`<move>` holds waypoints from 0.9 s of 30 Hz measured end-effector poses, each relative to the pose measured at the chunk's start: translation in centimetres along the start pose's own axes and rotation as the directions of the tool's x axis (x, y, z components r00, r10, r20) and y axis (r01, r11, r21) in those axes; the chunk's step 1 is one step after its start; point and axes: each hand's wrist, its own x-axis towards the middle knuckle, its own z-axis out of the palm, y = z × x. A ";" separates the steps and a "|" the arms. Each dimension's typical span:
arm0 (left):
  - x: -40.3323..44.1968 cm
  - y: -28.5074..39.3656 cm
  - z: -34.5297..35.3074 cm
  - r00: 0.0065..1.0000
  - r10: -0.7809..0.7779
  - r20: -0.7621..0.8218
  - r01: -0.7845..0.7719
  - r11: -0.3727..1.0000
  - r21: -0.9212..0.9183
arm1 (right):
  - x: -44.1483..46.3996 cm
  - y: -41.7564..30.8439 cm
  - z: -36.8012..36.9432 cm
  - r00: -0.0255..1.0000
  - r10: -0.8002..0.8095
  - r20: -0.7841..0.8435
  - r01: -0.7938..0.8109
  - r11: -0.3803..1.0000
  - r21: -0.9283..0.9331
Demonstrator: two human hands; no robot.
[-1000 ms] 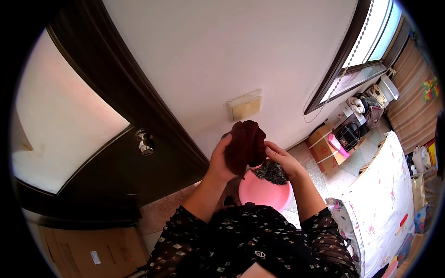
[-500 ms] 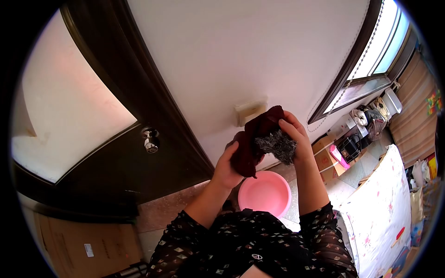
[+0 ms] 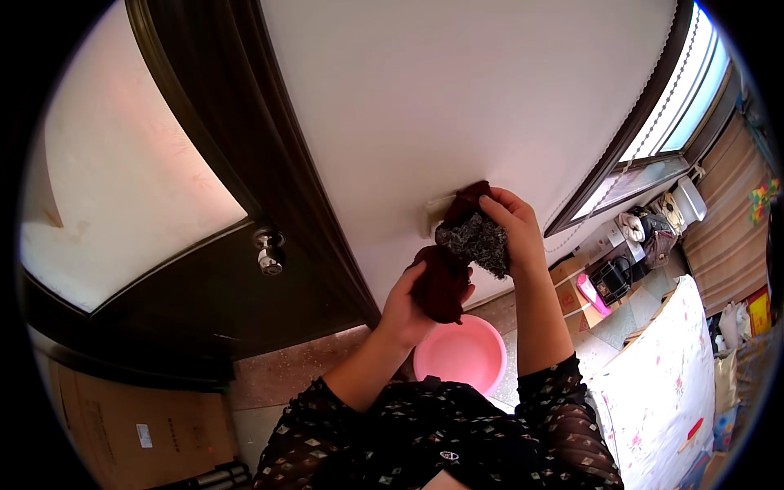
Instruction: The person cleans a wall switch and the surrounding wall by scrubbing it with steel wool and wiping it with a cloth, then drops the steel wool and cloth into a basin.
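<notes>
Here's the white wall (image 3: 474,90) filling the space ahead of you, and beside it on the left the dark door (image 3: 184,306) with its big pale panel. Over on the right, low down, lies the white flower-printed sheet (image 3: 653,388), a small red item resting on top. Above that, the window (image 3: 674,122) lets in the light, beads hanging beside it. Lower left, a brown cardboard box (image 3: 155,429) with a white label. Down on the floor (image 3: 282,359) sits the pink basin (image 3: 460,353), just beyond your patterned black top.

And now the middle of the action! The dark red cloth (image 3: 441,286) is up in the air between your hands, above the basin and in front of the wall. Your left grip (image 3: 404,309) is clamped on its lower bunch, thumb on the near side. Your right grip (image 3: 520,233) is closed too, thumb pressing the cloth's upper end and holding the grey fuzzy piece (image 3: 478,242), which lies across the red; whether the two are joined, you can't tell. Right behind them, partly covered, is the switch plate (image 3: 434,216); and on the door, the shiny knob (image 3: 269,251).
</notes>
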 end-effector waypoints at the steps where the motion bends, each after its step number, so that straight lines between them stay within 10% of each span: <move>1: -0.1 0.1 -0.1 1.000 -0.003 0.002 0.003 1.000 0.001 | 0.0 -0.1 0.1 1.000 -0.002 -0.002 0.002 1.000 -0.001; 23: -4.2 1.8 -2.7 0.998 0.015 -0.056 -0.019 0.998 -0.059 | -0.9 1.4 4.2 0.985 0.078 0.155 -0.055 0.987 -0.149; 27: -4.4 1.5 -2.6 0.998 -0.005 -0.063 0.002 0.999 -0.044 | -0.6 2.5 4.8 0.984 -0.005 0.179 0.086 0.889 -0.449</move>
